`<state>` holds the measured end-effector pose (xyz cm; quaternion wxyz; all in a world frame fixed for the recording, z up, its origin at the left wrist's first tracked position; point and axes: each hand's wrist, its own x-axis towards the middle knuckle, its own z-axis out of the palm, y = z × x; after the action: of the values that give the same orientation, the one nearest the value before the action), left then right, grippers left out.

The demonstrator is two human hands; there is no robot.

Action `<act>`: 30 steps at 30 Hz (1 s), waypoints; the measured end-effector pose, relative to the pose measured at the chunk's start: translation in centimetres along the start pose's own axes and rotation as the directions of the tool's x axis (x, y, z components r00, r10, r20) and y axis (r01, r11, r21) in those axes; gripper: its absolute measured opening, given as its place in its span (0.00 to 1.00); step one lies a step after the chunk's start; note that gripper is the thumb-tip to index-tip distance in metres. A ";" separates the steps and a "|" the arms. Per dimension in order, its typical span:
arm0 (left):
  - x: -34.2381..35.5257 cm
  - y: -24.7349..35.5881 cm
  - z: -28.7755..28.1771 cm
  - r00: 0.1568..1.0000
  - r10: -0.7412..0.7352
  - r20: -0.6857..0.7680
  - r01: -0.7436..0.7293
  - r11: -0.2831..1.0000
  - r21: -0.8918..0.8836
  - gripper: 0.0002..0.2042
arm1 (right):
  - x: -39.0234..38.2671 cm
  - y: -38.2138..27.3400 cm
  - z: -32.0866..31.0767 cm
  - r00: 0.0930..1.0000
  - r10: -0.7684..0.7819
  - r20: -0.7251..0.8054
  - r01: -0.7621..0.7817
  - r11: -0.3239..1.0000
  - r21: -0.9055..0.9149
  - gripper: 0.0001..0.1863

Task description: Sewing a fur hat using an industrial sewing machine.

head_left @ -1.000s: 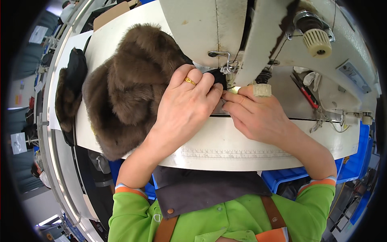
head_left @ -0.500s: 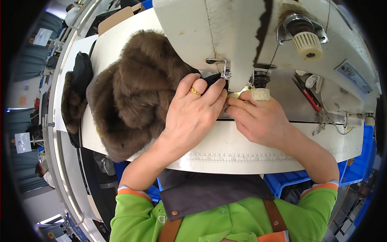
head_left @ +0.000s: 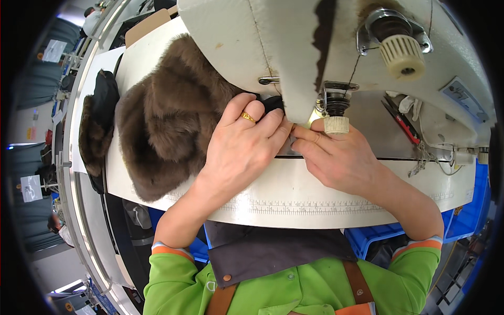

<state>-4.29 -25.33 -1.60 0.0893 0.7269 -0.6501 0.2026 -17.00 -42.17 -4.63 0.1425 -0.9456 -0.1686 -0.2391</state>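
Beneath the head of a white sewing machine (head_left: 226, 37), my left hand (head_left: 244, 139), with a gold ring, presses bent fingers on the black fabric (head_left: 271, 106) joined to a brown fur piece (head_left: 173, 113). That fur piece lies bunched on the table to the left of the hand. Close by, my right hand (head_left: 336, 155) is closed in a pinch, its fingertips almost meeting those of my left. Whatever the pinch holds is too small to make out. The machine head and a cream tension knob (head_left: 336, 125) hide the needle area.
Red-handled scissors (head_left: 403, 123) lie on the machine bed at the right, near a white cloth scrap (head_left: 412, 107). A second fur-and-black piece (head_left: 100, 123) rests at the table's left edge. A printed ruler (head_left: 315, 207) runs along the front edge, above blue bins (head_left: 367, 236).
The machine appears slightly further left in the view. My left hand and the fur piece have shifted a little left, while my right hand stays nearly in place, still pinching.
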 end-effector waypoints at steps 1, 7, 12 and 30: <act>0.0 0.1 0.1 1.000 -0.025 -0.019 0.025 1.000 -0.002 0.09 | 0.0 0.0 0.1 1.000 0.000 -0.018 0.000 1.000 0.001 0.11; 0.0 0.1 0.2 0.999 -0.037 -0.014 0.037 0.999 0.003 0.11 | 0.1 -0.1 0.0 1.000 0.005 -0.028 -0.005 1.000 0.000 0.10; 0.0 0.2 0.1 0.999 -0.052 -0.009 0.052 0.999 -0.013 0.12 | 0.1 -0.1 0.1 0.999 0.009 -0.033 -0.008 1.000 0.008 0.11; 1.1 0.0 1.4 0.994 -0.061 -0.086 0.062 0.998 0.014 0.11 | 0.4 0.8 0.9 0.993 0.080 -0.090 -0.082 0.996 -0.028 0.10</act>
<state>-3.99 -26.86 -2.42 0.1171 0.7379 -0.6214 0.2360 -16.01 -42.44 -5.29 0.1444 -0.9422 -0.1198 -0.2774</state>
